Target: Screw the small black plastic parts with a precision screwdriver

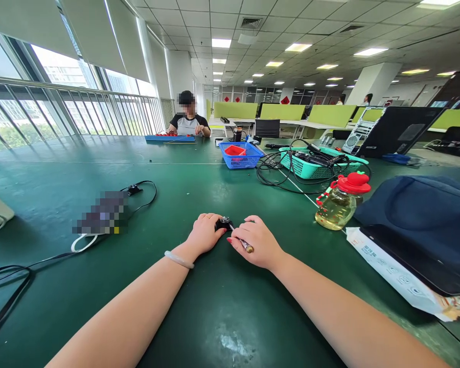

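Left hand [206, 233] pinches the black part [225, 223], right hand [259, 242] pinches the tool [247, 246]; bad angle, and its tip [231, 225] could probably skid into that left thumb [220, 233] (it's right there).

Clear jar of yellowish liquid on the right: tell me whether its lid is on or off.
On: the red lid sits on top of the jar, covering its mouth.
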Demonstrator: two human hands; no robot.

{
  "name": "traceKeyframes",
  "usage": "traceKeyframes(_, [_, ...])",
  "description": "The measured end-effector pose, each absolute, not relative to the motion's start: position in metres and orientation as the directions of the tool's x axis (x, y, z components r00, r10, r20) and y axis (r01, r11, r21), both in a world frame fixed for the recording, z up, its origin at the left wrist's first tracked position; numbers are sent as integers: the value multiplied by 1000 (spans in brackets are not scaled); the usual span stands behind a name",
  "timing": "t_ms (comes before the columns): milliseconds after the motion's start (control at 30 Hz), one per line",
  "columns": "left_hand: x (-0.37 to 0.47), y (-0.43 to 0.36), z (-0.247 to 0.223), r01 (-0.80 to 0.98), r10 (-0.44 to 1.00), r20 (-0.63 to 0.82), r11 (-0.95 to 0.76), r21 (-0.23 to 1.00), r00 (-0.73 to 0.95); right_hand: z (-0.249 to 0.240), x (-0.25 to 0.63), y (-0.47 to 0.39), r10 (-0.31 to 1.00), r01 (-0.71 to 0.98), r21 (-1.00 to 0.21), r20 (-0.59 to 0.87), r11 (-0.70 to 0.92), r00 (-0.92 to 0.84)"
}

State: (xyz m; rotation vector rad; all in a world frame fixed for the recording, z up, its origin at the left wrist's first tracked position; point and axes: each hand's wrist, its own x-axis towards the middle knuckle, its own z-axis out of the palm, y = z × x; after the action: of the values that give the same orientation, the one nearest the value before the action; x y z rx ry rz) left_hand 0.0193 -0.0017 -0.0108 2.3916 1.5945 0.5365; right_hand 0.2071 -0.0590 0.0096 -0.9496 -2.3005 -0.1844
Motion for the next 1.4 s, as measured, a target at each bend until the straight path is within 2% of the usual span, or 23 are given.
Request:
traceKeyframes(600, [18,-1,-12,835,913,187,-407,369,362,8,208,-57,586,666,-135,621,734,-521])
traceKeyframes(900, [18,0,-13,832,915,187,-402,382,357,9,207,-57,640,669,-217,595,710,-486])
traceKeyframes(1133, [18,-1,-11,829,913,189,-408,382,362,10,207,-59,619,657,-217,627,722,-473])
traceKeyframes(1400, [17,-1,-12,827,908,193,-419,374,372,11,206,-59,688,688,-266,564,675,-457])
